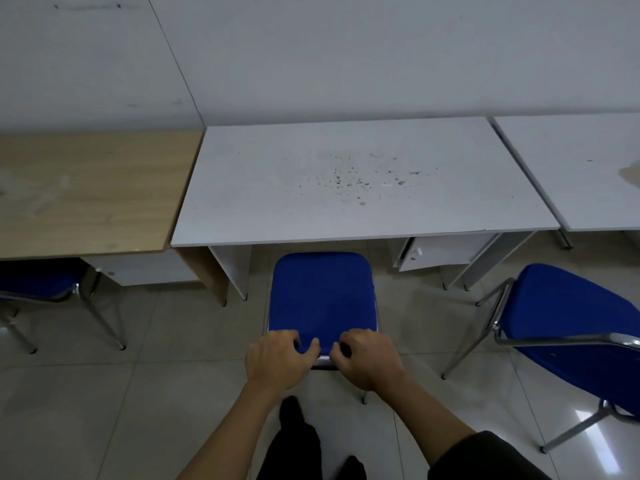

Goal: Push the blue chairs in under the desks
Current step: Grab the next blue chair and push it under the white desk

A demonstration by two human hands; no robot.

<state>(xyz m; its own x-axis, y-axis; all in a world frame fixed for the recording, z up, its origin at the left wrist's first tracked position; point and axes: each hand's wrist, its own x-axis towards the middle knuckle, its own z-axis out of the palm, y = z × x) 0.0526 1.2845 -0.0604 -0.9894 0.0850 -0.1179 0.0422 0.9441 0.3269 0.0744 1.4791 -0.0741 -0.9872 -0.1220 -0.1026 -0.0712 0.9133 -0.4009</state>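
Nearest the lens: two bare forearms reaching forward and down, dark trouser legs and shoes below them on the tiled floor [104,403]. Left hand [277,358] and right hand [367,362] both curled over the top edge of the middle chair [322,296], thumbs in front on the blue pad, fingers wrapped behind; a firm two-handed hold. Chair facing the white bench [346,181], seat front just reaching the bench's near edge, most of it not yet underneath.

Best pushed level and straight, equal pressure from both hands so the legs slide without twisting. Worth steering between the left panel [232,271] and the drawer unit [440,252], whose door hangs ajar and could catch a leg. Stopping once the backrest meets the bench edge seems right.

Right chair [571,327] well out and angled; left chair [38,278] partly under the wooden bench [86,192].
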